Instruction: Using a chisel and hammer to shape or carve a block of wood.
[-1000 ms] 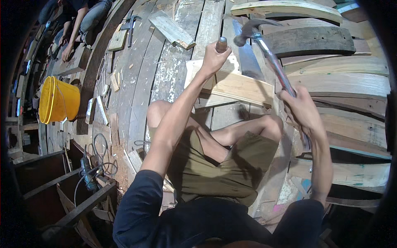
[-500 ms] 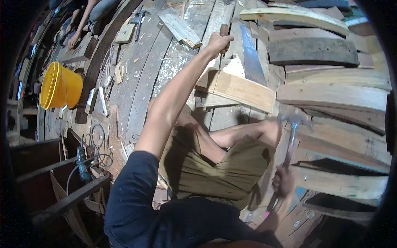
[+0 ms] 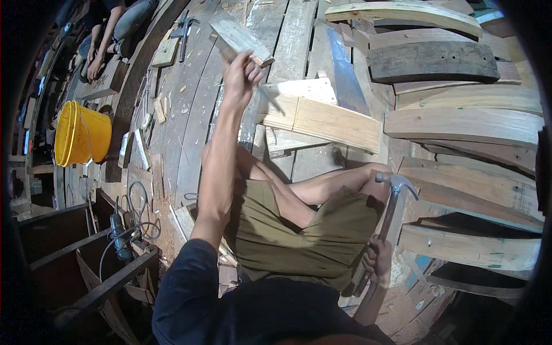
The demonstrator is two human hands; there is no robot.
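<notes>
My left hand (image 3: pixel 240 79) is closed round a chisel (image 3: pixel 272 100), whose blade slants down to the right over the left part of a pale wooden board (image 3: pixel 336 123). A line runs across that board, which rests on other wood pieces in front of my crossed legs. My right hand (image 3: pixel 377 260) grips the handle of a claw hammer (image 3: pixel 393 198) beside my right knee, its metal head (image 3: pixel 397 180) raised at the far end. Beyond the board lies a handsaw blade (image 3: pixel 348 72), near a white-topped wood piece (image 3: pixel 307 89).
Curved wooden pieces (image 3: pixel 434 62) are stacked along the right. A yellow bucket (image 3: pixel 86 133) stands at left, above a corded power tool (image 3: pixel 119 237). Farther off lie a wood block (image 3: pixel 240 37) and another hammer (image 3: pixel 184 39). Another person's hands (image 3: pixel 95 66) show at upper left.
My left hand has moved left with the chisel, which has swung from nearly upright to slanting, away from the board's line. The hammer head has dropped slightly and shifted a little left.
</notes>
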